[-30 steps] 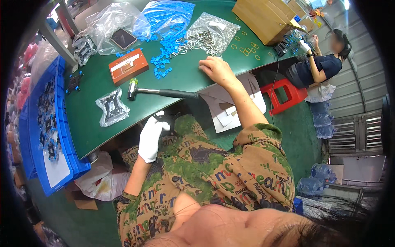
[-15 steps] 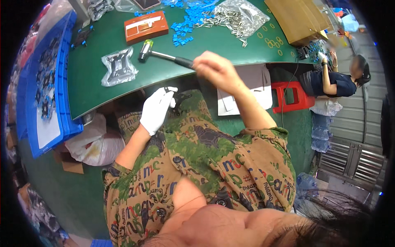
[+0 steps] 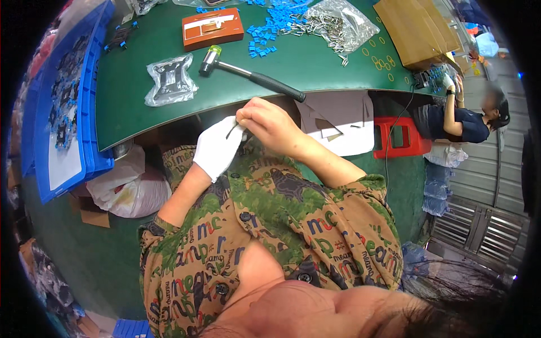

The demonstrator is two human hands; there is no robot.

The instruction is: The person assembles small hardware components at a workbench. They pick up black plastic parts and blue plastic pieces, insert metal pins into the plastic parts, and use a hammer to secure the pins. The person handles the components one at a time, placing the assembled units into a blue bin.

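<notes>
My left hand (image 3: 217, 147), in a white glove, is closed on a black part (image 3: 231, 132) just in front of the table edge. Only a thin dark strip of that part shows between the glove and my other hand. My bare right hand (image 3: 270, 127) meets the glove's fingertips with its thumb and fingers pinched together; whatever they pinch is hidden. Beyond the hands a hammer (image 3: 253, 77) lies on the green table (image 3: 132, 112), its black grip reaching over the front edge. A clear bag (image 3: 172, 80) with a black X-shaped part lies left of the hammer.
A red-brown box (image 3: 212, 35), blue clips (image 3: 262, 39), metal pins (image 3: 332, 28) and yellowish rings (image 3: 383, 61) are on the table. At left stands a blue bin (image 3: 90, 135) of parts. At right are a cardboard box (image 3: 417, 31), a red stool (image 3: 397, 138) and another person (image 3: 470, 121).
The hammer has been laid on the table and let go by my right hand. That hand has moved left to meet my gloved left hand. The view has shifted slightly.
</notes>
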